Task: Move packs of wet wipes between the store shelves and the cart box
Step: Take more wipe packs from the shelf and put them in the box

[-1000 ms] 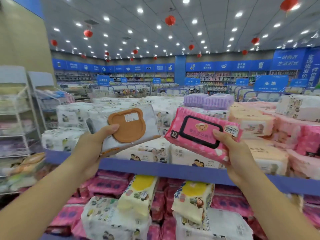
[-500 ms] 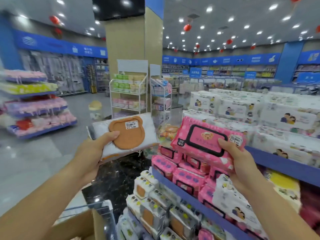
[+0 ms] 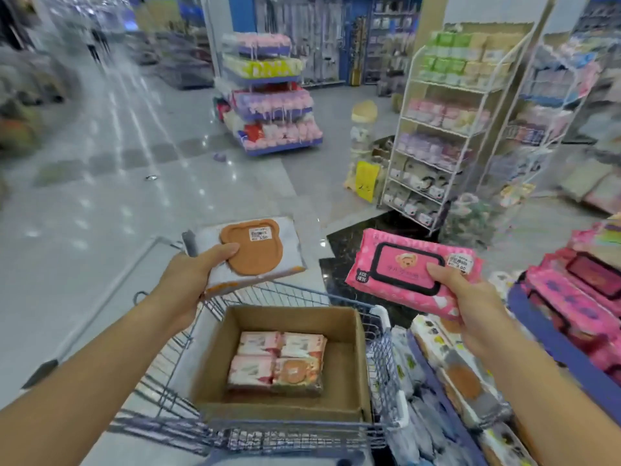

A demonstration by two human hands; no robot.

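Pink wipes pack [image 3: 396, 267] in right grip [image 3: 470, 301]; white pack [image 3: 262, 253] in left grip [image 3: 188, 277].

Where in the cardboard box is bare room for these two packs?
Bare floor shows between the four packs and the cardboard box's right wall, and a thinner strip along its near wall. Toward the left and far walls the packs crowd it.

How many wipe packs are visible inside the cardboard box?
4 in one block: back left, back right, front left, front right. More may hide beneath.
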